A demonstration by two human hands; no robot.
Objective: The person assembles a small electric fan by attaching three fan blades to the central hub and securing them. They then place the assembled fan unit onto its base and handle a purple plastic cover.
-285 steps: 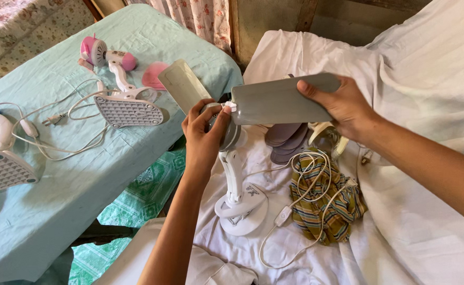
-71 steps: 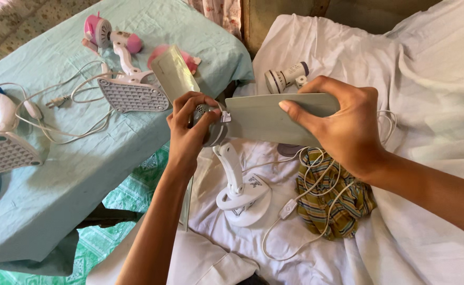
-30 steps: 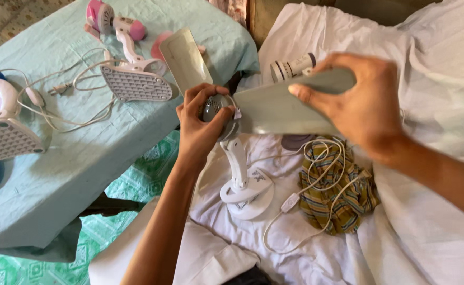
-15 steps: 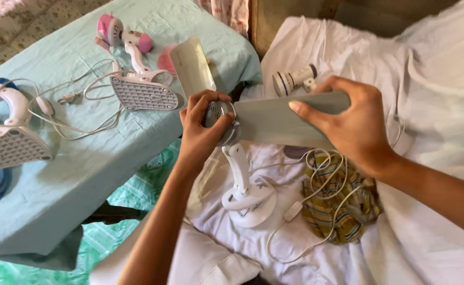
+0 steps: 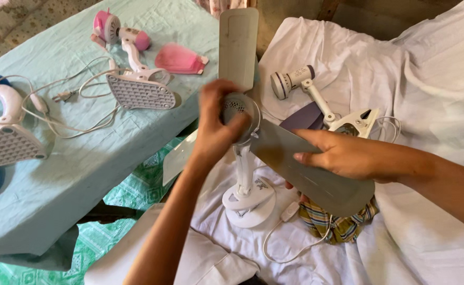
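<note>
Two hands at work near middle of the frame, over a small white fan (image 5: 245, 158) standing on its round base (image 5: 249, 203) on the white sheet (image 5: 427, 79). Left hand (image 5: 216, 129) closed around the round motor head (image 5: 240, 111), fingers wrapped over the vented face. Right hand (image 5: 343, 155) lying flat on the grey blade (image 5: 311, 171), fingers stretched, thumb hidden under; grip from below cannot be told. Blade slanting down to the right, its rounded end over the striped cloth (image 5: 340, 224). Second blade (image 5: 237, 47) pointing straight up to the top edge of the frame. White cord (image 5: 290, 235) looping at the base, close to the cloth. Just behind, upper right of centre, a clip fan (image 5: 316, 97) without blades, near the right wrist. Left half taken by a bench with green cover (image 5: 73, 174); on it a pink fan (image 5: 123, 47) and a pink blade (image 5: 179, 58), well apart from the hands. Bench edge close to the left forearm; more free sheet at the right.
</note>
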